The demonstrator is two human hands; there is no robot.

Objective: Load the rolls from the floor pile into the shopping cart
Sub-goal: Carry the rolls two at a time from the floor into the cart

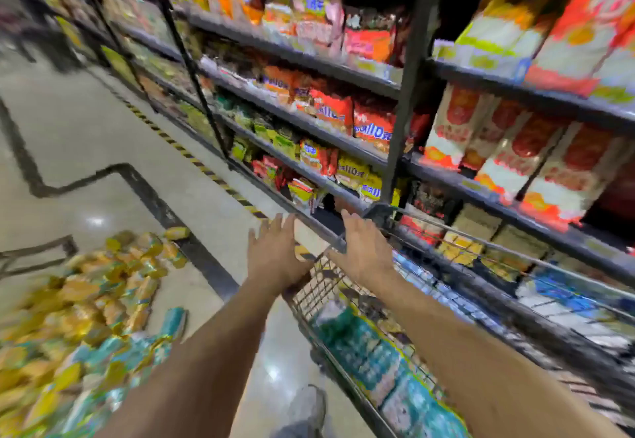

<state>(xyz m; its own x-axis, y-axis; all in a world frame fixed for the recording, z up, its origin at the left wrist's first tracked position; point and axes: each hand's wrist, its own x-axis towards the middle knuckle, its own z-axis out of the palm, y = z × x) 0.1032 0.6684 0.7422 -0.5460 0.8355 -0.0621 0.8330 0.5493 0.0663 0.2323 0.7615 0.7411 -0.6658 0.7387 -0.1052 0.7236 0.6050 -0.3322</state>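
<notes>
While both arms are reaching out, the left hand (pixel 275 252) and the right hand (pixel 364 248) are hovering over the far end of the cart (pixel 321 283), fingers straight and loose, holding nothing. The pile of rolls (pixel 79 317) is lying on the floor (pixel 86 128) to the left, well apart from the hands. Green packs (pixel 364 345) are lying in the cart. Shelves (pixel 309 56) of snack bags are standing just beside it on the right.

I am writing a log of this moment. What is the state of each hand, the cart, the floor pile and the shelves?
left hand: open, fingers straight, holding nothing.
right hand: open, fingers spread, holding nothing.
shopping cart: partly loaded with teal packs.
floor pile: many rolls lying loose, left of the cart.
shelves: stocked with packets.
</notes>
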